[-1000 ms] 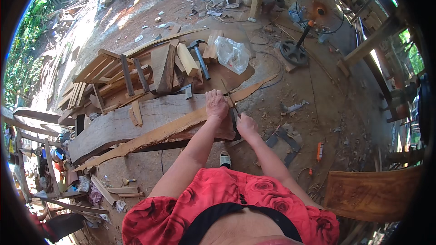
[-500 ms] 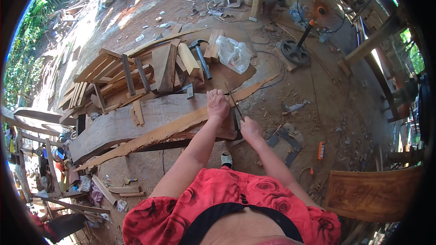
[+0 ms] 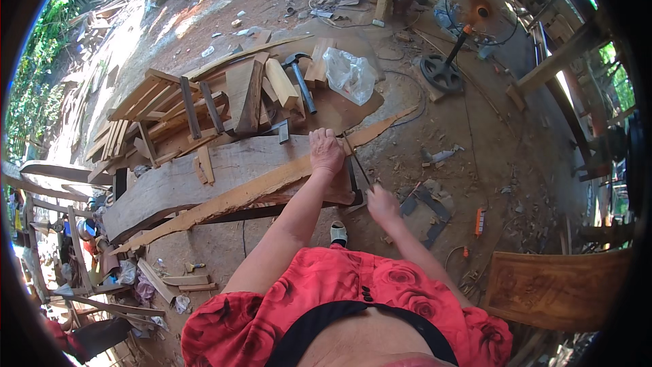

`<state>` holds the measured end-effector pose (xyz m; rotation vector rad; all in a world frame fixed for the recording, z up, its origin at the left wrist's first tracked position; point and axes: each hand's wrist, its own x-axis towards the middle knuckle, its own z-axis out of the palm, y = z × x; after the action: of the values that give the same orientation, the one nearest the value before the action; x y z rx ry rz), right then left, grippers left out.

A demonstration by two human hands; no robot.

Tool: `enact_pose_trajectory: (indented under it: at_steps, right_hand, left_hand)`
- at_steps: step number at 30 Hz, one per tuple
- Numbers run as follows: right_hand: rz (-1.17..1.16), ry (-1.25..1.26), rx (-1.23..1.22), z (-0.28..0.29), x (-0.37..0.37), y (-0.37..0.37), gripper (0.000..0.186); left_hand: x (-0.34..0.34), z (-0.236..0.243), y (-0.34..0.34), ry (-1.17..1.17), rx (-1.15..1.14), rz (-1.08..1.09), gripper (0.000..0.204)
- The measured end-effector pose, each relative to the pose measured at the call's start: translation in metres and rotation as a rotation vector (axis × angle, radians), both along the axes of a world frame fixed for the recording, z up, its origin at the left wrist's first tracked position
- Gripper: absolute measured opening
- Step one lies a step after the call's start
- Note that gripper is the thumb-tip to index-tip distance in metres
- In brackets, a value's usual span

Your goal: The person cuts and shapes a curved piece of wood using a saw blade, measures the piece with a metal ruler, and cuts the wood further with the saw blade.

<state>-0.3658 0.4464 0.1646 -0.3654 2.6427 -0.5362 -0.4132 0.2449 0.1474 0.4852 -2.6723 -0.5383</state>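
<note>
My left hand (image 3: 327, 151) is closed on a long, rough-edged wooden plank (image 3: 272, 187) and presses it down. The plank lies slantwise over a thick grey wooden slab (image 3: 197, 163), with its narrow right end sticking out past it. In my right hand (image 3: 384, 202) is the handle of a narrow handsaw (image 3: 358, 165). Its thin blade crosses the plank just right of my left fingers and slopes down toward me. My fist hides most of the handle. Beyond my left hand, a small try square (image 3: 283, 133) rests at the slab's far edge.
Past the slab lie stacked wood pieces (image 3: 153, 109), a blue-handled hammer (image 3: 302, 85) and a clear plastic bag (image 3: 348, 75). A standing fan (image 3: 443, 71) is at the far right, with a carved wooden panel (image 3: 557, 289) nearer me. Cables run over the dirt floor.
My right hand has drawn the handsaw toward me and slightly right, so the blade sits lower across the plank. My left hand stays in nearly the same place.
</note>
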Motion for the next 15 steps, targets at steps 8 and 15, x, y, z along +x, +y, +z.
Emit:
enact_pose_trajectory:
  at_steps: [8, 15]
  right_hand:
    - [-0.044, 0.066, -0.023, 0.012, -0.039, -0.043, 0.027]
    - [-0.033, 0.002, 0.013, 0.009, 0.010, 0.004, 0.028]
  left_hand:
    - [-0.004, 0.004, 0.007, 0.041, 0.051, -0.032, 0.024]
    - [-0.002, -0.001, -0.004, 0.062, 0.028, 0.005, 0.021]
